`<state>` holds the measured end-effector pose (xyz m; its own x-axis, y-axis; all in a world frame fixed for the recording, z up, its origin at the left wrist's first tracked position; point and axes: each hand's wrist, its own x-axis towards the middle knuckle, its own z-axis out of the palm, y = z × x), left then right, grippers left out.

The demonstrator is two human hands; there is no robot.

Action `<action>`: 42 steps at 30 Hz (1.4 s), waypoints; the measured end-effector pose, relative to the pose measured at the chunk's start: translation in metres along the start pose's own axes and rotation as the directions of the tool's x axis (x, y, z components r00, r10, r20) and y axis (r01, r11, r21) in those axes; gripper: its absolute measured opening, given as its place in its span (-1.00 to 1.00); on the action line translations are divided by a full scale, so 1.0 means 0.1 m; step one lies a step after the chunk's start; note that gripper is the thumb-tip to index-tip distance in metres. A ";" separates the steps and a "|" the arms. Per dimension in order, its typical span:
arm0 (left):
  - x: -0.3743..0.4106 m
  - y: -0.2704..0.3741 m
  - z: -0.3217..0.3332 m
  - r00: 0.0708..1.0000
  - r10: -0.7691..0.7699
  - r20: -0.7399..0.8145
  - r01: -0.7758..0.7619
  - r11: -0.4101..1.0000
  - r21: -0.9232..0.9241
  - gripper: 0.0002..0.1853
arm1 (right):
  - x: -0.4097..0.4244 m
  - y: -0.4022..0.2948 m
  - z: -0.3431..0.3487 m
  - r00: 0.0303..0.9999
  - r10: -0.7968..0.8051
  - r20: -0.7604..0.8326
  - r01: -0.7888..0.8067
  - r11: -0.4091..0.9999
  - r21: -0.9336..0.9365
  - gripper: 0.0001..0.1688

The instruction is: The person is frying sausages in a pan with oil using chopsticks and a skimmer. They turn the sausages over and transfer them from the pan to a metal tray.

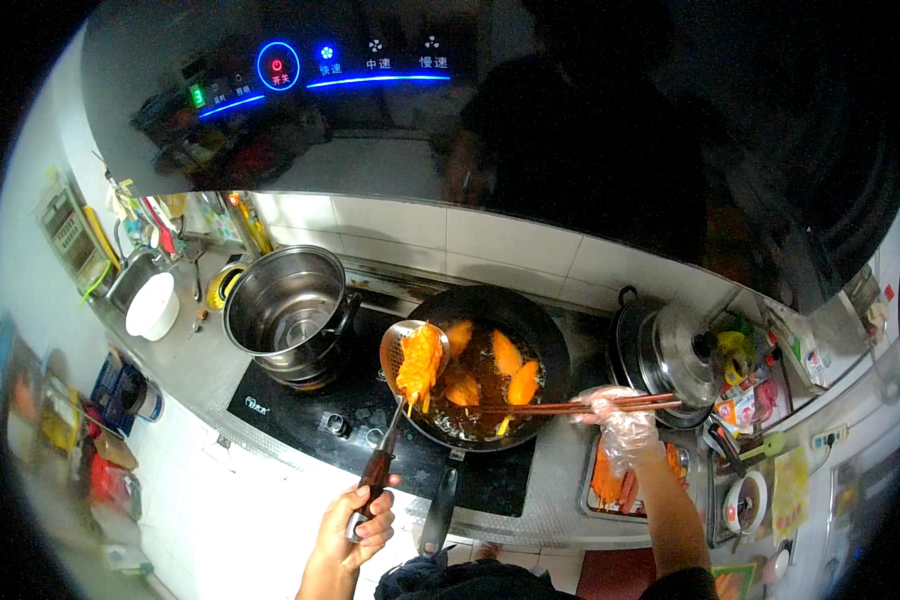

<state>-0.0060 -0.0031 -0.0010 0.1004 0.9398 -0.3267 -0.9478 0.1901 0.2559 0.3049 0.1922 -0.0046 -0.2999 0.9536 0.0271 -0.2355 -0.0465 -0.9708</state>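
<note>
My left hand grips the wooden handle of a perforated metal skimmer. Orange-coated skewered food lies on the skimmer, over the left rim of a black wok. In the wok, several orange pieces sit in dark bubbling oil. My right hand, in a clear plastic glove, holds long brown chopsticks pointing left, their tips over the oil beside an orange piece. Beneath my right wrist, a metal tray holds more orange and reddish food, partly hidden by the arm.
A large steel pot stands left of the wok on the black cooktop. Lidded pans are stacked at right, near a bowl of dark liquid. A white bowl sits far left. The range hood overhangs the back.
</note>
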 end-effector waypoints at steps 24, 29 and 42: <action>0.08 0.01 0.06 1.000 -0.004 0.023 0.004 1.000 0.003 -0.59 | 0.38 0.46 -0.21 0.921 0.071 -0.383 0.013 0.977 0.214 -0.80; 0.08 0.02 0.06 0.999 -0.020 0.049 0.020 1.000 -0.013 -0.60 | 0.39 0.24 -0.02 0.931 0.030 -0.363 -0.020 0.999 0.032 -0.76; 0.10 0.03 0.03 0.995 -0.018 0.100 0.018 1.000 -0.001 -0.60 | -0.07 0.17 -0.05 0.968 -0.031 -0.248 0.020 0.999 -0.046 -0.77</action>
<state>-0.0068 0.0077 -0.0003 0.1471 0.9600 -0.2384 -0.9462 0.2068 0.2490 0.3074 0.1865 -0.0226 -0.0537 0.9986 -0.0029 -0.1987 -0.0135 -0.9800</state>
